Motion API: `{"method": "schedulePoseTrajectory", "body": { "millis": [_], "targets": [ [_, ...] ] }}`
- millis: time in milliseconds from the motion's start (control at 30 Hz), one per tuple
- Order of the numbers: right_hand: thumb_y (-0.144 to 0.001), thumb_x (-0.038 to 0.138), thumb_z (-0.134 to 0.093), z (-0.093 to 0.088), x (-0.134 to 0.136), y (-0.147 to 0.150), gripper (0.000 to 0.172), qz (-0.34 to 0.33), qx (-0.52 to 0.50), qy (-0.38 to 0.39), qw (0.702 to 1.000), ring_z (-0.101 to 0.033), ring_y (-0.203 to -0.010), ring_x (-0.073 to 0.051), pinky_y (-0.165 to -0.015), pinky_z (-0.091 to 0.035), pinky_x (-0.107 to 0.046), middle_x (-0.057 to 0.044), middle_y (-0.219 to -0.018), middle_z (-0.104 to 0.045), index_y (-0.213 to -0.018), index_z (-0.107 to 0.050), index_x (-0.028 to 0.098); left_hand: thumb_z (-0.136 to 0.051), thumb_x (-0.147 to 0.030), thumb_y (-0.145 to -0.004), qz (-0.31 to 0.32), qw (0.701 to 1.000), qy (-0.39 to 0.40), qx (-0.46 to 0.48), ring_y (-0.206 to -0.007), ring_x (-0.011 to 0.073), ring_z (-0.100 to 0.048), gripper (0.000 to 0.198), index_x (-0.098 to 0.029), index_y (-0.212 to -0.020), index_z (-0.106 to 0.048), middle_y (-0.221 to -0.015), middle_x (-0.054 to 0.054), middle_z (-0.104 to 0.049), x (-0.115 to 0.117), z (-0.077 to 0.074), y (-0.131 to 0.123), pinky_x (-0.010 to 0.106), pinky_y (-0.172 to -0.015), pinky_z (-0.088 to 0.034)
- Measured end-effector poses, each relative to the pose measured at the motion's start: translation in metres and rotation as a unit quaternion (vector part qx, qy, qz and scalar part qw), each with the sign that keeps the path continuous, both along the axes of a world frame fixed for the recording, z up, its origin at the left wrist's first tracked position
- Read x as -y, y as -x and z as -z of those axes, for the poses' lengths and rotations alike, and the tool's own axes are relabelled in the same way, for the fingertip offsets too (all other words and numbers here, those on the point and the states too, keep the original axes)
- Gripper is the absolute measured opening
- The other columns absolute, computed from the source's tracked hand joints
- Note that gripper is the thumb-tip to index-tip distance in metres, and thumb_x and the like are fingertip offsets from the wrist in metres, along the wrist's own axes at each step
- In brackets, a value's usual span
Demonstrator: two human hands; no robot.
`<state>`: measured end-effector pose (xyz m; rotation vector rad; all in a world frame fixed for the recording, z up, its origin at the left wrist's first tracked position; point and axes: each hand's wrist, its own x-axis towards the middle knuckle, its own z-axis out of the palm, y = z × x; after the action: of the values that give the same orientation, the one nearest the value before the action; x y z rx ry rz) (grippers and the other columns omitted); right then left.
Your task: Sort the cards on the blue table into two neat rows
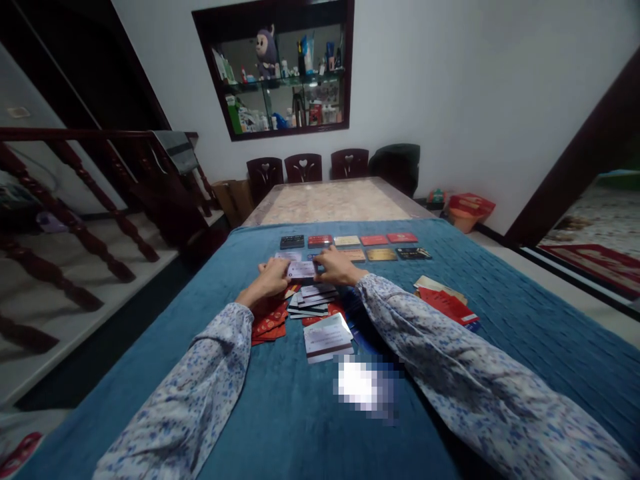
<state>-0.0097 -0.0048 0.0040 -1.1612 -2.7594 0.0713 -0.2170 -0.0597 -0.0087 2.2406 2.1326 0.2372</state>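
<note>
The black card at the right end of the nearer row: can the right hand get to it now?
Probably yes: only flat cards lie between the right hand and the black card, though it holds a pale card.

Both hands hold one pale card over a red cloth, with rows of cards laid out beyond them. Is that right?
Not quite: the cloth is blue, not red, as the head view shows. The rest stands: the left hand and right hand hold one pale card between them, and rows of cards lie beyond.
</note>
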Motion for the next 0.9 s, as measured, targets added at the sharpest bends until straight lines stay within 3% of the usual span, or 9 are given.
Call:
{"method": "schedulePoseTrajectory", "body": {
  "millis": [233,533,900],
  "targets": [
    [-0.088,0.041,-0.069,-0.012,-0.006,0.023,0.043,0.011,0.036,0.028,0.999,-0.051,-0.130,-0.037,-0.096,-0.050,-0.043,-0.019,-0.136,-0.063,-0.124,-0.072,0.017,-0.062,-0.016,-0.081,-0.029,0.999,0.020,-0.003,-0.123,0.0334,-0.056,0.037,-0.021,-0.116,-0.069,-0.125,0.010,-0.071,-0.010,-0.008,0.018,0.043,-0.102,-0.041],
    [-0.085,0.037,-0.072,-0.016,-0.025,0.049,0.045,0.011,0.046,0.040,0.998,-0.048,-0.136,-0.040,-0.104,-0.049,-0.054,-0.020,-0.139,-0.063,-0.125,-0.073,0.017,-0.058,-0.016,-0.085,-0.038,0.997,0.048,-0.053,-0.128,0.0351,-0.055,0.035,-0.020,-0.118,-0.069,-0.129,0.013,-0.068,-0.033,-0.011,0.038,0.048,-0.102,-0.043],
    [-0.080,0.035,-0.075,-0.017,-0.051,0.073,0.043,0.020,0.054,0.040,0.998,-0.054,-0.133,-0.039,-0.104,-0.051,-0.054,-0.018,-0.141,-0.064,-0.121,-0.075,0.021,-0.059,-0.017,-0.087,-0.054,0.994,0.075,-0.061,-0.132,0.0362,-0.056,0.043,-0.023,-0.129,-0.066,-0.137,0.014,-0.066,-0.059,-0.018,0.052,0.057,-0.109,-0.044]
  ]
}}
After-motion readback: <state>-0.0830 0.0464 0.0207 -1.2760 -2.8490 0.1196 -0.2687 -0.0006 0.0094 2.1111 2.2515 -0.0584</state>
